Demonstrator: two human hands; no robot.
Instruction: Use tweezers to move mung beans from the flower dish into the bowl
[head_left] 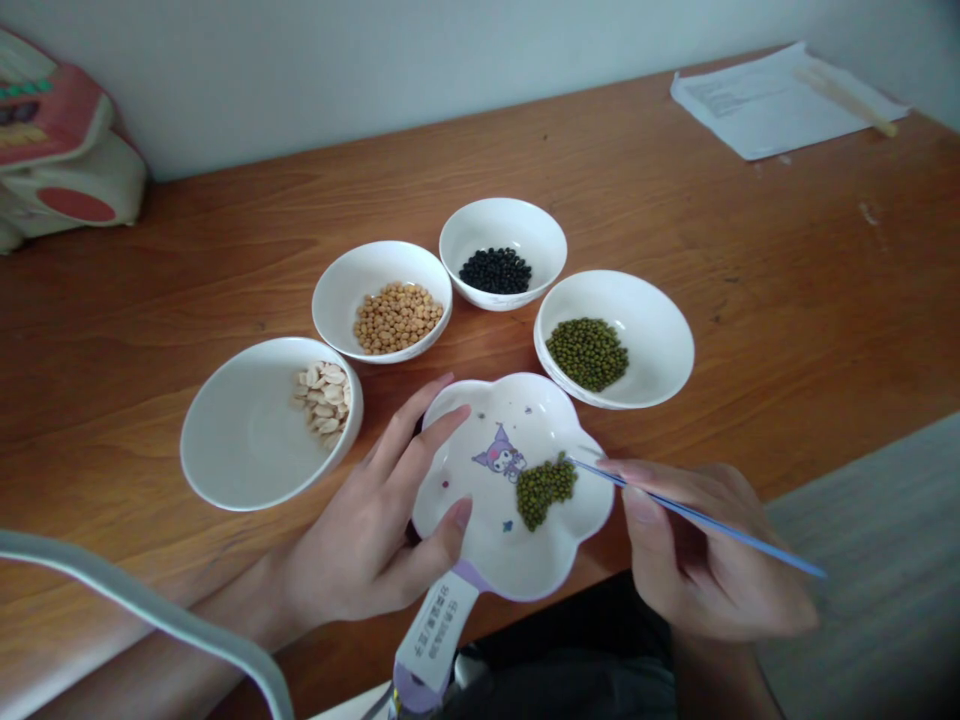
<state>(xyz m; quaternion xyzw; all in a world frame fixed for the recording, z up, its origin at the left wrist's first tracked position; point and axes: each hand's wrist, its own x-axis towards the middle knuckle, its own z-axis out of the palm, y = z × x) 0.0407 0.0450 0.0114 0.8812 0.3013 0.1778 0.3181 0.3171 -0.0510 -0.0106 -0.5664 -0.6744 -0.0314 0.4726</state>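
A white flower-shaped plate [487, 550] with a purple rim, a cartoon print and a labelled handle is in front of me. My left hand [379, 520] rests at its left side, fingers spread, thumb and a fingertip over the rim. Green mung beans [544, 492] lie in a small heap on the plate. My right hand [709, 550], at the plate's right edge, is closed on slim blue tweezers [701, 515]. Their tip is at the heap's upper right edge; I cannot tell whether it pinches a bean.
Beyond the plate stand white bowls with pale flat seeds [326, 400], yellow soybeans [397, 318], black beans [495, 270] and mung beans [589, 353]. A paper sheet [757, 110] lies far right, a red-and-cream object [71, 150] far left. A grey curved bar [150, 605] crosses the lower left.
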